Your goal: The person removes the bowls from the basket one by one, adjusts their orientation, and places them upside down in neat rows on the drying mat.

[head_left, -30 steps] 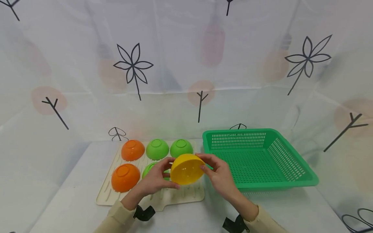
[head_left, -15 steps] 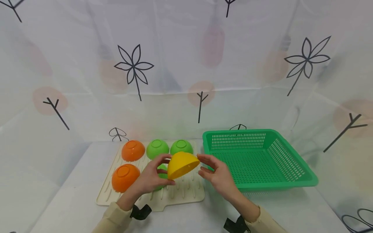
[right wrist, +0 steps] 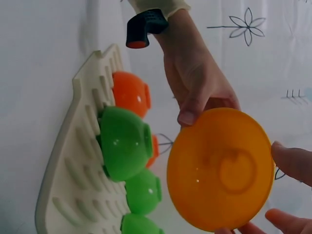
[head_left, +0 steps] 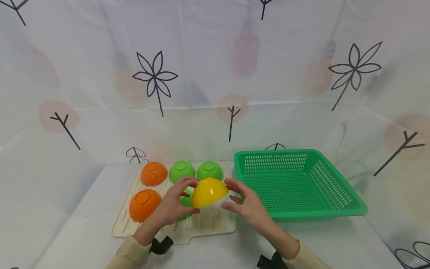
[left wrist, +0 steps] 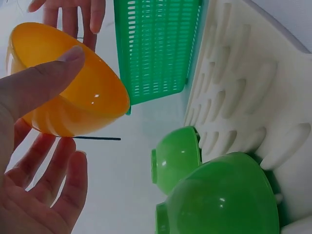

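My left hand grips a yellow bowl by its left side, above a cream draining board. In the left wrist view the thumb lies inside the bowl and fingers support it from outside. The bowl is tilted, its mouth facing down. My right hand is at the bowl's right side, fingers spread and loosely bent, thumb apart from the rim; whether a fingertip touches it is unclear. Upturned on the board are two orange bowls and three green bowls, one partly hidden behind my left hand.
To the right of the board stands a green slotted basket, its near edge close to my right hand. A white patterned cloth hangs behind the white table surface.
The yellow bowl has tipped so its mouth turns away and down, shifting slightly left with my left hand. My right thumb and fingers have loosened from its rim.
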A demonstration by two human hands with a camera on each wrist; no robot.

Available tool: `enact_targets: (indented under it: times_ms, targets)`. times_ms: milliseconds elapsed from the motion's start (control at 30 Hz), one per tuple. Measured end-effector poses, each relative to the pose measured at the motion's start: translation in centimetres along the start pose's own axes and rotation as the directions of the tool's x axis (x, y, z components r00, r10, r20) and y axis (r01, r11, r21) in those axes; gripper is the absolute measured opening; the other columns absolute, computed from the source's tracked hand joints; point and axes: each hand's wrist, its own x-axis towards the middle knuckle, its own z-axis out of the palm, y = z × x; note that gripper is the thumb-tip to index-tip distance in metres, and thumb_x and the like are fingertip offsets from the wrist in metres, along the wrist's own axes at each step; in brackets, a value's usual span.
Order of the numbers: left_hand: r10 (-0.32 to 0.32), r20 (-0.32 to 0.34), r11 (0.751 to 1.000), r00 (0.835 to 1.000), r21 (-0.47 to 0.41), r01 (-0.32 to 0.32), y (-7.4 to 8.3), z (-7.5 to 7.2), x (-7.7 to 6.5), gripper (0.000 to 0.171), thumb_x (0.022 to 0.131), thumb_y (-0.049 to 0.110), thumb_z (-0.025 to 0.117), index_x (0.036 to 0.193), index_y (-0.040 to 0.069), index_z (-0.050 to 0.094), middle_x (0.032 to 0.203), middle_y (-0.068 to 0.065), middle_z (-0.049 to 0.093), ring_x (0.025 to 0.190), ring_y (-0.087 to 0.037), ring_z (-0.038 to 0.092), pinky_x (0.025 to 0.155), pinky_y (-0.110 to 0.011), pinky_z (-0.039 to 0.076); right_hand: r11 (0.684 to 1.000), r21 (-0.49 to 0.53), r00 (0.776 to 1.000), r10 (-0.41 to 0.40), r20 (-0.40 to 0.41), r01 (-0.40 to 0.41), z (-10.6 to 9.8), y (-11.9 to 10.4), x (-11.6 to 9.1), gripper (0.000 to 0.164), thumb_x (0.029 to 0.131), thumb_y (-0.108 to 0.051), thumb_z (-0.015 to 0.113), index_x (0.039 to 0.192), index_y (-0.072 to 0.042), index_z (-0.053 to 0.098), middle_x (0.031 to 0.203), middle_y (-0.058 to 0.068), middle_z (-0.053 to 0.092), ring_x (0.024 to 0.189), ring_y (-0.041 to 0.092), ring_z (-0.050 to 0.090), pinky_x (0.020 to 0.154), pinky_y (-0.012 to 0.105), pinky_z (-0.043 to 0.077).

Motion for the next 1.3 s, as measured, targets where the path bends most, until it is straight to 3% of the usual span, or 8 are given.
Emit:
enact_targets:
  times_ms: [233,533,800,933,1167,1300]
  targets:
    - [0.024,0.032,1.000,0.999,-0.007,-0.024,0.1,0.4,-0.2,0.072,0.073,0.006,0.089,0.133,0.024,0.056,0.150,-0.004,0.045,0.130,-0.028,0.047,0.091,-0.052,0.054,0.999,0.028,0.999,0.038,0.013,-0.038,0.4,0.5,-0.1,0.071,0.085,-0.018,0.081,0.145,-0.004,0.046,0.150,0.013,0.045,0.139,0.030,0.041,0.107,0.043,0.040]
    - [-0.035,0.114,0.994,0.993,-0.099,0.047,0.4,0.7,-0.4,0.074,0.077,0.000,0.084,0.136,0.028,0.050,0.156,0.002,0.038,0.135,-0.032,0.044,0.095,-0.047,0.052,0.998,0.055,0.999,0.032,-0.008,-0.032,1.5,0.6,-0.1,0.071,0.085,-0.015,0.080,0.145,0.002,0.045,0.151,0.017,0.043,0.142,0.032,0.036,0.108,0.037,0.037]
    - [-0.006,0.136,0.995,0.991,-0.099,0.020,0.1,0.8,-0.6,0.071,0.076,0.000,0.085,0.133,0.025,0.051,0.158,-0.003,0.036,0.138,-0.035,0.041,0.096,-0.049,0.051,1.000,-0.023,0.997,-0.007,-0.076,0.005,2.9,1.7,0.1,0.069,0.084,-0.017,0.082,0.142,-0.001,0.049,0.147,0.014,0.044,0.141,0.034,0.037,0.110,0.046,0.035]
    - [0.018,0.132,0.991,0.991,-0.130,0.000,-0.2,1.2,-0.6,0.067,0.076,0.008,0.087,0.132,0.025,0.054,0.158,-0.003,0.035,0.138,-0.034,0.041,0.097,-0.051,0.050,0.999,-0.031,0.995,-0.028,-0.091,0.025,2.9,2.4,0.1,0.068,0.084,-0.019,0.082,0.142,-0.003,0.050,0.146,0.013,0.045,0.140,0.034,0.039,0.111,0.046,0.034]
    - [0.004,0.074,0.985,0.997,-0.172,0.009,-0.6,2.4,-0.4,0.050,0.084,0.021,0.081,0.128,0.026,0.057,0.156,0.001,0.039,0.138,-0.032,0.042,0.097,-0.055,0.049,0.998,-0.037,0.994,-0.053,-0.099,0.049,2.4,3.0,0.3,0.070,0.082,-0.014,0.083,0.142,-0.003,0.049,0.146,0.013,0.044,0.139,0.032,0.040,0.112,0.045,0.033]
    - [-0.012,0.058,0.980,0.998,-0.199,0.024,-0.7,2.8,-0.2,0.053,0.085,0.020,0.081,0.131,0.026,0.055,0.155,0.003,0.040,0.139,-0.032,0.041,0.099,-0.056,0.047,0.993,-0.109,0.992,-0.057,-0.112,0.045,2.4,3.1,0.4,0.071,0.081,-0.012,0.084,0.142,-0.003,0.050,0.146,0.013,0.044,0.138,0.034,0.041,0.111,0.050,0.034]
